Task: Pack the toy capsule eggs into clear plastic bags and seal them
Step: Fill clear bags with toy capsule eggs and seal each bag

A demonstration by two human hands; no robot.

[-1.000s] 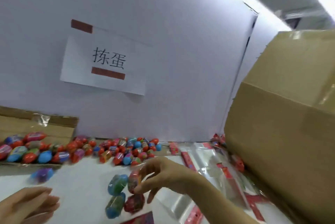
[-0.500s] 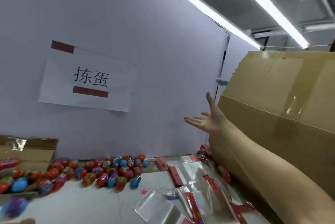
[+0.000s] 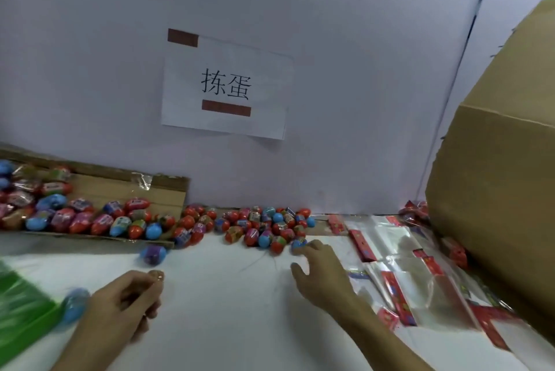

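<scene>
A heap of toy capsule eggs (image 3: 264, 228), red, blue and purple, lies along the foot of the white wall (image 3: 345, 100), spilling from a flattened cardboard tray (image 3: 126, 190) on the left that carries many more. One purple egg (image 3: 153, 254) sits apart on the white surface (image 3: 225, 310), just in front of the tray's corner, and a blue egg (image 3: 74, 304) lies blurred beside the left wrist. The right hand (image 3: 322, 274) reaches to the near edge of the heap with its fingers (image 3: 312, 246) spread and relaxed, the tips at a blue egg, holding nothing. The left hand (image 3: 126, 301) rests on the surface with fingers curled inward; whether anything is inside them I cannot tell. To the right, clear plastic bags (image 3: 414, 277) with red strips lie scattered, overlapping, against a big cardboard box (image 3: 504, 190). A paper sign (image 3: 225, 85) with two characters is taped to the wall, and something green (image 3: 21, 304) shows at the left edge.
</scene>
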